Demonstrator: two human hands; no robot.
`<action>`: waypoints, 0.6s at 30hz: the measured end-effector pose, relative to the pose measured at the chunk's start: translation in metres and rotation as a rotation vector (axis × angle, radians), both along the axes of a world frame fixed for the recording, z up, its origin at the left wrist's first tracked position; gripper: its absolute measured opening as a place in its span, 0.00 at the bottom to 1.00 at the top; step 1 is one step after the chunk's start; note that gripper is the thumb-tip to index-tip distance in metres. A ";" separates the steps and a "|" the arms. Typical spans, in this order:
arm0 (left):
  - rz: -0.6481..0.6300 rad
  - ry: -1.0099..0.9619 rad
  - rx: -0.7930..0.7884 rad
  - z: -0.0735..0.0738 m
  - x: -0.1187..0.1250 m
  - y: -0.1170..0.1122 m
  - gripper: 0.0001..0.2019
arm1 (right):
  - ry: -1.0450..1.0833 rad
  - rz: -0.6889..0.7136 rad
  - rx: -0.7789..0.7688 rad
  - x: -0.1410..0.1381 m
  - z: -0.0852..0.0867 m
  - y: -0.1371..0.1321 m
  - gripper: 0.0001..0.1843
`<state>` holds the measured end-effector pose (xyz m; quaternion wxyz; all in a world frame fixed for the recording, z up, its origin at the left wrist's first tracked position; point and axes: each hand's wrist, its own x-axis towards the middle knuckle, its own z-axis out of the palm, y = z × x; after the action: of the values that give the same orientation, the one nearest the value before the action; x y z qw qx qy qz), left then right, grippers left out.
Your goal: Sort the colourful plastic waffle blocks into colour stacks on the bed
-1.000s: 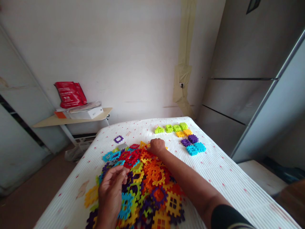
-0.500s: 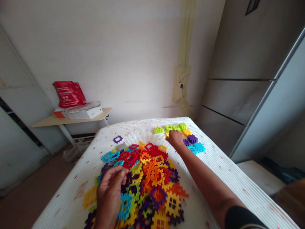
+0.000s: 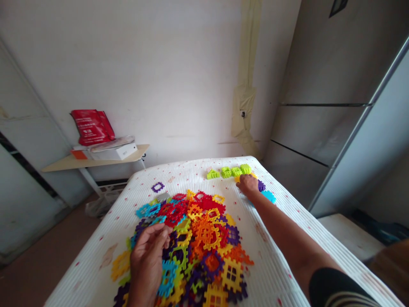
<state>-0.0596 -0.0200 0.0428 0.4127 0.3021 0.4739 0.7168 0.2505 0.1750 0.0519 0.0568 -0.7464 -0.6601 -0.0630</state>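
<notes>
My right hand point(image 3: 248, 186) reaches to the far right of the table, its fingers closed on a yellow interlocking plastic tile point(image 3: 237, 179) that shows at its left side. Just beyond it stand small stacks of lime-green tiles point(image 3: 236, 171). Purple tiles point(image 3: 261, 186) and light-blue tiles point(image 3: 268, 196) lie to its right, partly covered by the hand and forearm. My left hand point(image 3: 148, 251) hovers at the left of a big mixed heap of tiles point(image 3: 204, 232). Its fingers are curled in, with the thumb close to them, and no tile shows in its grasp.
A single purple tile point(image 3: 157, 186) lies apart at the far left of the white striped tablecloth point(image 3: 121, 217). Behind on the left, a small side table point(image 3: 60, 163) bears a white box and a red bag point(image 3: 92, 127). A grey refrigerator point(image 3: 315, 123) stands at the right.
My right hand has moved a short way right with the yellow tile, uncovering more of the lime-green stacks and covering some purple and blue tiles. My left hand has stayed nearly still.
</notes>
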 end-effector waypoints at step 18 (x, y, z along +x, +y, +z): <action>0.023 -0.027 -0.014 0.001 0.001 0.001 0.21 | 0.000 0.015 -0.026 0.000 -0.002 0.002 0.15</action>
<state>-0.0589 -0.0189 0.0436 0.4131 0.2840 0.4765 0.7222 0.2507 0.1773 0.0504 0.0477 -0.7421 -0.6664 -0.0540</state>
